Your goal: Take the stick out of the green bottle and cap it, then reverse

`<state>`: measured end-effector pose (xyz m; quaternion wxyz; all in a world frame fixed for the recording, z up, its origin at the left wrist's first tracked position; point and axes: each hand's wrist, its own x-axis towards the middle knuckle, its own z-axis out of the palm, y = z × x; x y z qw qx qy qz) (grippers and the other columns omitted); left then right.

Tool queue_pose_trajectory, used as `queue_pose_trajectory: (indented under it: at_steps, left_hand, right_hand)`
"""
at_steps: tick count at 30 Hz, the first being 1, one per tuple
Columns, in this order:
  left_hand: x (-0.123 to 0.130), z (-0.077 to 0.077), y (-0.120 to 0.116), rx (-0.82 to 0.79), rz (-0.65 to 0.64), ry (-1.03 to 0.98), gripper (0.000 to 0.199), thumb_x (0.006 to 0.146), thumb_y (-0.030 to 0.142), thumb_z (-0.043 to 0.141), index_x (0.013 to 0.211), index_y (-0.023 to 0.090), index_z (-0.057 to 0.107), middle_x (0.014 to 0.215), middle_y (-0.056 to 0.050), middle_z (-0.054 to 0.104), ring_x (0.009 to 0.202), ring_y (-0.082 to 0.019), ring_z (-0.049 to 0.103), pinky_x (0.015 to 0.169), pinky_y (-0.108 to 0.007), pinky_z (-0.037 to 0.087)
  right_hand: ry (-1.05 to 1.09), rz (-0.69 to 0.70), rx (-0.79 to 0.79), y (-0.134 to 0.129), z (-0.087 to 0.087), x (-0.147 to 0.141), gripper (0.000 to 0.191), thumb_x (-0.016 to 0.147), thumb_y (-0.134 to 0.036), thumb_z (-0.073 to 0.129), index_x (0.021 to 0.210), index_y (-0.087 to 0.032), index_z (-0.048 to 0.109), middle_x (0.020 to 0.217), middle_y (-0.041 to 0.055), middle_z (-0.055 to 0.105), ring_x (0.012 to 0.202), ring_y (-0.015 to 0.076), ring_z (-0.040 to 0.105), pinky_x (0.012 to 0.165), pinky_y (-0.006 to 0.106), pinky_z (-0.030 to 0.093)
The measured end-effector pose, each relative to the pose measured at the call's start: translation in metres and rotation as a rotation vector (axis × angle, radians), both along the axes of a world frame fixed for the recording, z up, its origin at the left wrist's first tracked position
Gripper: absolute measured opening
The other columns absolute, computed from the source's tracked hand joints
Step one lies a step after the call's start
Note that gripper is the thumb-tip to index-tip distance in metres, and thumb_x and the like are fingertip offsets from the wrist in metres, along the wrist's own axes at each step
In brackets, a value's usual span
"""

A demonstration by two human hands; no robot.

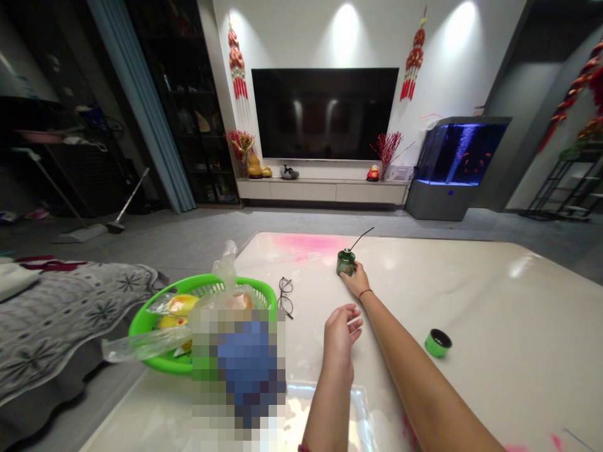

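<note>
My right grip (pixel 357 278) pinches the green bottle (pixel 345 263) between thumb and fingers, near the surface's (pixel 490 295) far edge; my left grip (pixel 342 323), fingers loosely parted, hangs nearer me. Leftward lie eyeglasses (pixel 285 306); the green basket (pixel 272 296) overlaps the left edge.

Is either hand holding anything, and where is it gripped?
The right hand holds the green bottle by the side of its body; the left hand holds nothing.

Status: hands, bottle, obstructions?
Right hand gripping green bottle. Left hand empty, fingers loosely curled. Bottle upright, thin dark stick poking out. Nothing visibly blocking; glasses lie apart, left of bottle.
</note>
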<state>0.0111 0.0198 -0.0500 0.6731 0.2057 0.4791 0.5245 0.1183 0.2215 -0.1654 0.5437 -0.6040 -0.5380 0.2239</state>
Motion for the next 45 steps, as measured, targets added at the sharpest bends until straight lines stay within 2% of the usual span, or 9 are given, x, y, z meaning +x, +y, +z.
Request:
queue_pose_trajectory:
  at_steps: [6, 9, 15, 23, 29, 37, 41, 43, 45]
  left_hand:
    - [0.014, 0.002, -0.002, 0.046, -0.018, 0.087, 0.037, 0.068, 0.024, 0.055, 0.102, 0.012, 0.058, 0.067, -0.001, 0.059, 0.051, -0.006, 0.05, 0.059, -0.02, 0.039]
    - [0.018, -0.003, -0.001, 0.071, -0.064, 0.245, 0.063, 0.07, 0.02, 0.052, 0.13, 0.012, 0.034, 0.065, 0.001, 0.06, 0.049, -0.007, 0.049, 0.057, -0.02, 0.038]
    - [0.009, -0.005, -0.005, 0.272, -0.146, 1.026, 0.082, 0.072, 0.018, 0.052, 0.14, 0.016, 0.006, 0.069, 0.001, 0.061, 0.063, -0.013, 0.055, 0.058, -0.021, 0.033]
    - [-0.004, 0.004, -0.015, 0.352, -0.315, 1.592, 0.082, 0.079, 0.012, 0.042, 0.138, 0.02, -0.014, 0.083, -0.005, 0.063, 0.066, -0.013, 0.056, 0.053, -0.022, 0.028]
    - [-0.014, 0.001, -0.008, 0.375, -0.328, 1.82, 0.079, 0.078, 0.007, 0.037, 0.138, 0.027, -0.01, 0.082, -0.004, 0.062, 0.067, -0.014, 0.058, 0.053, -0.023, 0.027]
    - [-0.023, 0.004, -0.006, 0.346, -0.488, 1.81, 0.081, 0.076, 0.012, 0.042, 0.139, 0.022, -0.008, 0.077, -0.002, 0.065, 0.065, -0.013, 0.058, 0.054, -0.021, 0.03]
    - [-0.024, 0.007, -0.01, 0.453, -0.537, 1.837, 0.036, 0.081, 0.03, 0.043, 0.116, 0.023, 0.048, 0.084, -0.003, 0.065, 0.077, -0.015, 0.059, 0.063, -0.023, 0.034]
    - [-0.023, 0.01, -0.011, 0.467, -0.534, 1.855, 0.025, 0.084, 0.034, 0.037, 0.093, 0.021, 0.057, 0.086, -0.005, 0.066, 0.08, -0.016, 0.058, 0.065, -0.025, 0.034]
    - [-0.022, 0.012, -0.011, 0.445, -0.514, 1.869, 0.026, 0.085, 0.033, 0.034, 0.087, 0.02, 0.057, 0.088, -0.005, 0.066, 0.079, -0.016, 0.059, 0.064, -0.025, 0.034]
  right_hand:
    - [0.012, -0.051, -0.083, -0.02, 0.006, 0.006, 0.049, 0.06, -0.021, 0.06, 0.106, -0.018, 0.045, 0.102, 0.0097, 0.06, 0.091, 0.0201, 0.061, 0.078, 0.033, 0.049]
    - [-0.004, -0.075, -0.145, -0.046, 0.01, 0.013, 0.043, 0.06, -0.018, 0.057, 0.102, -0.019, 0.048, 0.085, 0.0051, 0.062, 0.08, 0.0188, 0.063, 0.074, 0.032, 0.05]
    - [-0.088, -0.112, -0.196, -0.123, 0.023, 0.014, 0.046, 0.06, -0.008, 0.051, 0.106, -0.014, 0.051, 0.071, 0.0014, 0.055, 0.069, 0.017, 0.058, 0.07, 0.027, 0.047]
    - [-0.488, 0.043, -0.253, -0.203, 0.063, 0.009, 0.089, 0.067, 0.005, 0.041, 0.14, -0.024, -0.002, 0.076, -0.0002, 0.051, 0.065, 0.0135, 0.055, 0.064, 0.022, 0.042]
    - [-0.88, 0.003, -0.313, -0.204, 0.093, 0.025, 0.098, 0.064, 0.012, 0.038, 0.138, -0.03, -0.011, 0.082, 0.0031, 0.054, 0.073, 0.0167, 0.057, 0.062, 0.024, 0.039]
    - [-0.893, 0.0, -0.359, -0.205, 0.098, 0.028, 0.094, 0.069, 0.006, 0.045, 0.138, -0.029, -0.009, 0.083, 0.0034, 0.059, 0.071, 0.0157, 0.06, 0.06, 0.023, 0.039]
    - [-0.761, 0.0, -0.201, -0.203, 0.092, 0.028, 0.061, 0.072, -0.018, 0.058, 0.129, -0.021, 0.036, 0.087, 0.0062, 0.062, 0.079, 0.019, 0.059, 0.065, 0.025, 0.041]
    - [-0.669, -0.014, -0.126, -0.193, 0.087, 0.028, 0.023, 0.076, -0.024, 0.054, 0.098, -0.019, 0.06, 0.082, 0.0053, 0.063, 0.078, 0.0173, 0.058, 0.066, 0.025, 0.041]
    - [-0.568, -0.02, -0.085, -0.173, 0.084, 0.027, 0.013, 0.078, -0.024, 0.051, 0.074, -0.018, 0.062, 0.074, 0.0032, 0.062, 0.071, 0.0146, 0.058, 0.065, 0.023, 0.041]
